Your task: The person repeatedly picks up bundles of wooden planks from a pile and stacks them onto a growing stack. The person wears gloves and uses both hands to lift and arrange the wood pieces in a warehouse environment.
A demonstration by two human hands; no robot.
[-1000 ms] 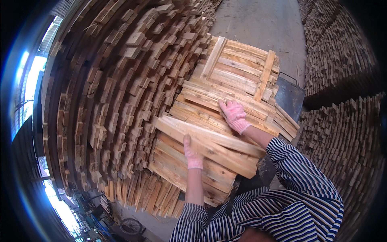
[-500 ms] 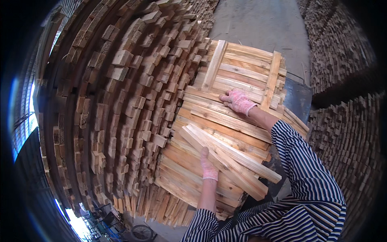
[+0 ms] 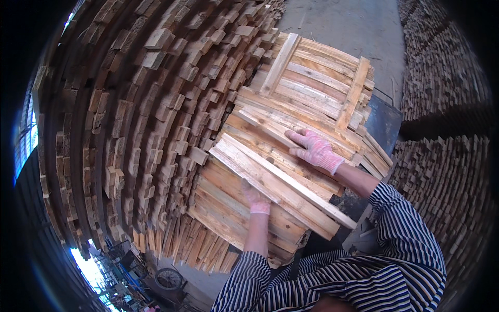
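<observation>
Both my hands wear pink-and-white knit gloves. My left hand (image 3: 255, 198) grips two pale wooden slats (image 3: 275, 184) lying side by side at a slant; its fingers are partly hidden beneath them. Just beyond, my right hand (image 3: 313, 149) has its thumb and fingers at the edge of another wooden slat (image 3: 265, 125), seemingly pinching it. Under these lies a layer of flat boards (image 3: 221, 210) set edge to edge. At the far end of the stack, two crosspieces (image 3: 281, 65) rest on top of the boards.
A tall wall of stacked lumber ends (image 3: 171, 99) rises close on the left. More lumber stacks (image 3: 442, 171) stand along the right. Grey floor (image 3: 340, 23) runs ahead, and a dark blue panel (image 3: 384, 125) sits right of the boards. A wheel (image 3: 169, 279) shows at lower left.
The view has shifted slightly. The two slats at my left hand have moved left across the boards. My right hand has come nearer, from the boards by the crosspieces to the single slat.
</observation>
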